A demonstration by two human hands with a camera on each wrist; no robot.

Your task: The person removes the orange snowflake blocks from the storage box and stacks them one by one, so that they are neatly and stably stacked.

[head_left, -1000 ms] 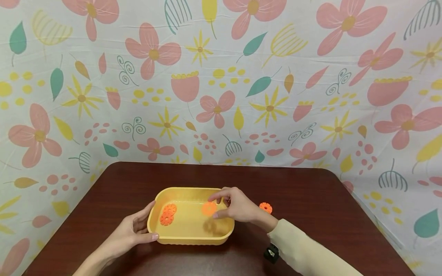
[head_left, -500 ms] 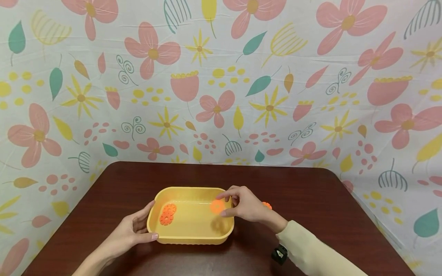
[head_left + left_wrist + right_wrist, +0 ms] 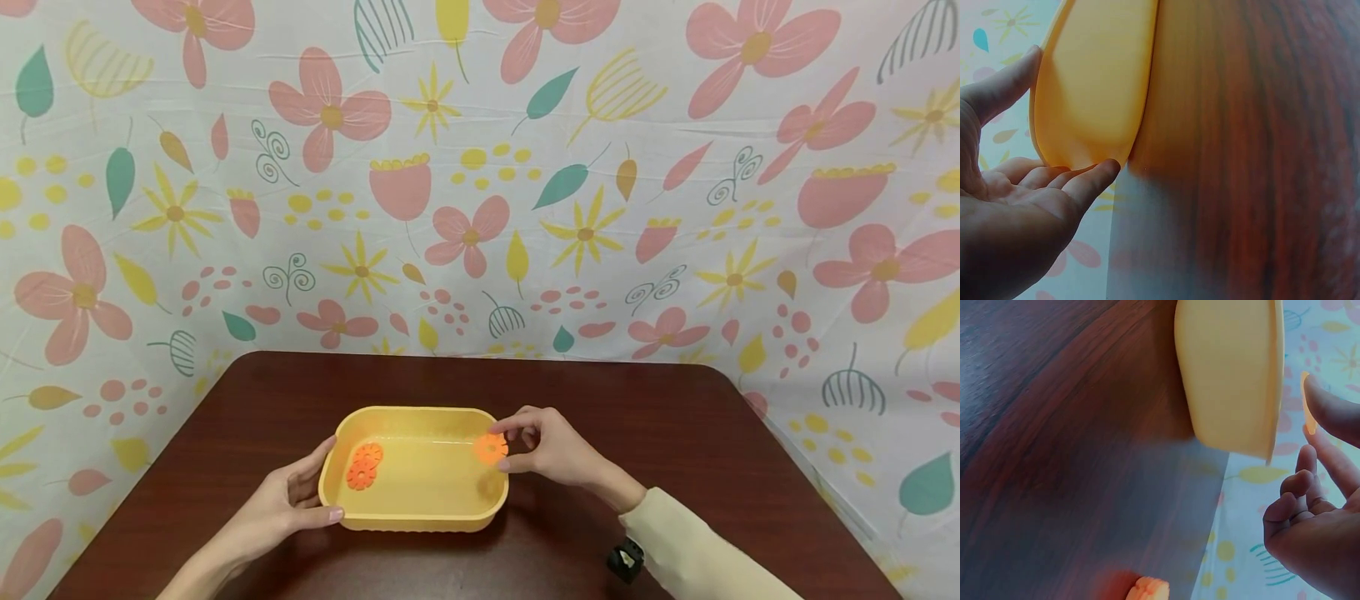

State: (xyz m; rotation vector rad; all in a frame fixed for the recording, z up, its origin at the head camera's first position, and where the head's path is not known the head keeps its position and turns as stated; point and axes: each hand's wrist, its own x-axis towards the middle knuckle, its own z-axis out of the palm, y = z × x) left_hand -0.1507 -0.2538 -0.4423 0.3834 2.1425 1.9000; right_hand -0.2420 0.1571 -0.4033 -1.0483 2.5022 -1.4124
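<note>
Head view: pinching an orange disc (image 3: 491, 449) at its edge with the right hand (image 3: 553, 448), holding it raised near the right end of the yellow tray (image 3: 420, 492). Seeming light, stiff, smooth; probably needing a fingertip hold at the notched rim, likely slipping if loosely pinched. Gripping the tray's left end with the left hand (image 3: 288, 504). Showing two touching discs (image 3: 362, 476) inside.
</note>
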